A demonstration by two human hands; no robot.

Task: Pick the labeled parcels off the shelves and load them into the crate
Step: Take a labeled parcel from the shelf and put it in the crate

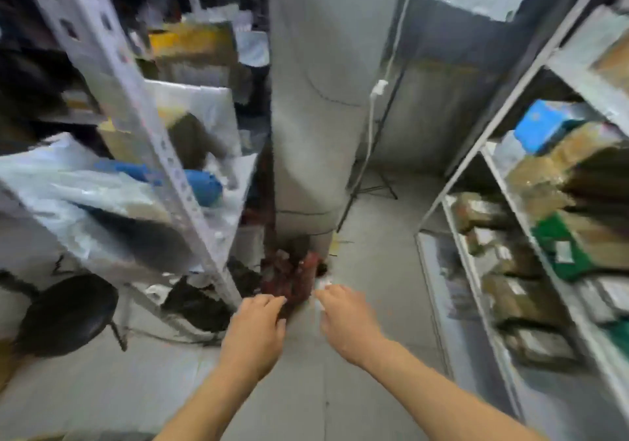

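Observation:
The frame is blurred by motion. Both my hands reach forward and down over the grey floor. My left hand (253, 331) and my right hand (347, 321) are side by side, fingers curled downward, and I cannot make out anything in them. Just beyond the fingertips a dark red object (289, 277), perhaps a crate, sits on the floor at the foot of a grey pillar (306, 117). Brown and green labelled parcels (531, 236) fill the shelves on the right. White and blue bagged parcels (112, 182) lie on the left shelf.
A white metal shelf rack (163, 154) stands at the left, another rack (476, 154) at the right, with a narrow aisle of grey floor between. A black round stool (68, 314) sits low at the left. A white cable (371, 124) hangs beside the pillar.

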